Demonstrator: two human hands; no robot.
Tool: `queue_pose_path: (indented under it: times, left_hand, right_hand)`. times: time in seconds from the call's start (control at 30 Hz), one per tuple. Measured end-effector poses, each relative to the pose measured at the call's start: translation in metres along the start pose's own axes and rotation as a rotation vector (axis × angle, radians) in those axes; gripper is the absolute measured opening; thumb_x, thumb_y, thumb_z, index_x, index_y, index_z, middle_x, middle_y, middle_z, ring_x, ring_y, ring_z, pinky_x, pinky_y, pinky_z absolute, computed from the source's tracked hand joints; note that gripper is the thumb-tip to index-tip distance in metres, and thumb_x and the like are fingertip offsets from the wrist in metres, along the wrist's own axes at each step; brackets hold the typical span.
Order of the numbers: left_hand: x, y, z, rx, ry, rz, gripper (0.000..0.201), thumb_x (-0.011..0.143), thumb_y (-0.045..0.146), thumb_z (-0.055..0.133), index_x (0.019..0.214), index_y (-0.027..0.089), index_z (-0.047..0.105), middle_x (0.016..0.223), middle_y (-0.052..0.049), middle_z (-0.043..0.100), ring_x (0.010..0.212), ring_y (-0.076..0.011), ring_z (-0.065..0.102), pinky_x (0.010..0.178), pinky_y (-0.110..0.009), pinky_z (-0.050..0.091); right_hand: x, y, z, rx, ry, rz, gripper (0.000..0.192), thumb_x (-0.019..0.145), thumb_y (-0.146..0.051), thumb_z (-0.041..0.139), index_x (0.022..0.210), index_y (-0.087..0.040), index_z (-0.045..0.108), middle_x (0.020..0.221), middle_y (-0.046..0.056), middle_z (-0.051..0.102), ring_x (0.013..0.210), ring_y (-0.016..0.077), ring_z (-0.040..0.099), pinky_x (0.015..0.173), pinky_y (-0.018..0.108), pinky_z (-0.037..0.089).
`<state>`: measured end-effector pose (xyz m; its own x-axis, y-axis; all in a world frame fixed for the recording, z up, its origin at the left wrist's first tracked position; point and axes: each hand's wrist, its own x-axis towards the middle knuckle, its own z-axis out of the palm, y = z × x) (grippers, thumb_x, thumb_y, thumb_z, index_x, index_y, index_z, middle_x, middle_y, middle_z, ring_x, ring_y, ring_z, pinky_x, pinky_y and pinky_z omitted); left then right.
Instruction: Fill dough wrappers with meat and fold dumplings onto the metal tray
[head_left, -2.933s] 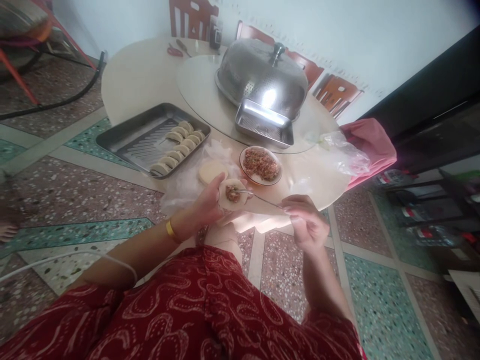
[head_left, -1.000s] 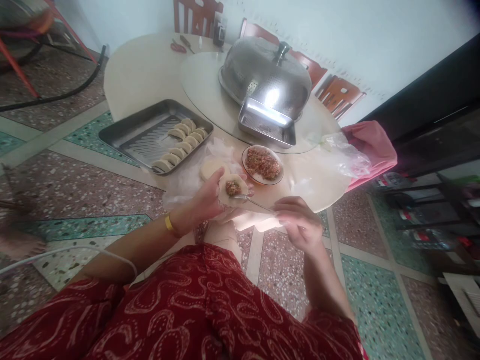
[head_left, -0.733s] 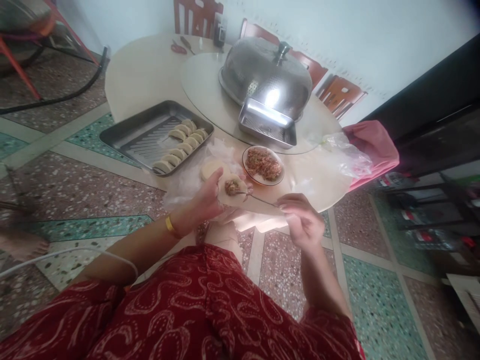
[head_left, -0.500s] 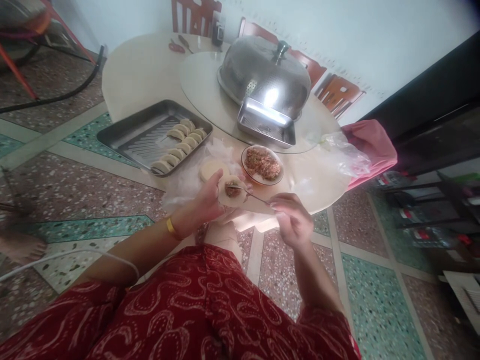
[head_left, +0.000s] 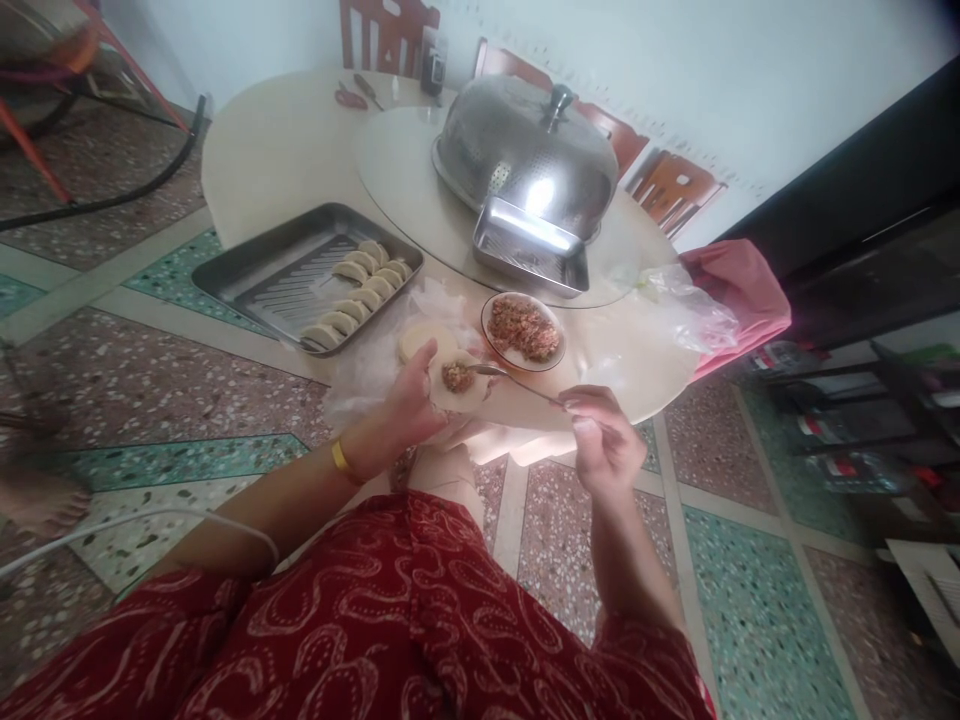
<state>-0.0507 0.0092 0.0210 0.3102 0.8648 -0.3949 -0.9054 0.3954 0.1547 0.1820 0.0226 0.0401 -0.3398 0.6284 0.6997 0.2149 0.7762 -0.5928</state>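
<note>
My left hand (head_left: pixel 409 405) cradles a round dumpling wrapper (head_left: pixel 457 381) with a lump of minced filling in its middle. My right hand (head_left: pixel 604 440) pinches the handle of a metal spoon (head_left: pixel 517 381); its bowl sits at the wrapper's right edge. Just beyond is a small dish of minced filling (head_left: pixel 523 329). A stack of wrappers (head_left: pixel 418 340) lies on clear plastic to the left of the dish. A steel tray (head_left: pixel 247 262) holds several folded dumplings (head_left: pixel 360 293).
On the round table (head_left: pixel 277 150) stand a domed steel cover (head_left: pixel 525 150) and a smaller steel tray (head_left: pixel 529 255). A clear plastic bag (head_left: pixel 686 310) and pink cloth (head_left: pixel 742 290) lie at the right edge. Wooden chairs (head_left: pixel 386 35) stand behind. Another person's foot (head_left: pixel 37 500) shows at far left.
The spoon has drawn back from the middle of the filling to the wrapper's right edge. My right hand has shifted slightly right. The wrapper stays in my left hand.
</note>
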Motion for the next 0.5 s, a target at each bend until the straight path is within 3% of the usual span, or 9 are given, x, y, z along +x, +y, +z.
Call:
queue_pose_path:
  times: [0.17,0.27,0.4,0.5]
  left_hand:
    - [0.0,-0.004,-0.001,-0.017,0.073,0.021,0.053,0.101,0.048,0.03,0.122,0.008,0.058,0.1,-0.017,0.072,0.096,-0.027,0.07,0.091,-0.042,0.055]
    - [-0.001,-0.008,-0.001,0.001,0.104,0.001,0.049,0.1,0.047,0.032,0.115,0.009,0.06,0.098,-0.016,0.072,0.096,-0.0262,0.071,0.091,-0.04,0.055]
    - [-0.003,-0.008,0.001,0.052,0.093,-0.015,0.054,0.101,0.048,0.028,0.11,0.008,0.061,0.098,-0.018,0.072,0.097,-0.0272,0.071,0.089,-0.04,0.056]
    - [-0.002,-0.009,-0.001,0.063,0.022,-0.048,0.053,0.1,0.049,0.029,0.105,0.01,0.064,0.094,-0.017,0.073,0.095,-0.0268,0.071,0.087,-0.04,0.056]
  right_hand:
    - [0.004,0.022,0.0,-0.141,0.126,-0.006,0.014,0.093,-0.024,0.057,0.101,-0.028,0.068,0.091,0.003,0.071,0.089,0.0206,0.068,0.078,0.04,0.056]
    - [-0.001,0.052,0.012,-0.39,0.044,-0.092,0.016,0.095,-0.025,0.053,0.097,-0.026,0.069,0.09,0.004,0.074,0.09,0.0215,0.067,0.079,0.04,0.056]
    - [-0.017,0.09,0.026,-0.469,-0.039,-0.075,0.02,0.094,-0.02,0.052,0.098,-0.024,0.071,0.097,0.007,0.075,0.093,0.0216,0.065,0.084,0.041,0.054]
    - [-0.028,0.1,0.028,-0.49,-0.077,-0.042,0.021,0.093,-0.02,0.052,0.102,-0.024,0.071,0.101,0.008,0.075,0.098,0.023,0.063,0.087,0.043,0.052]
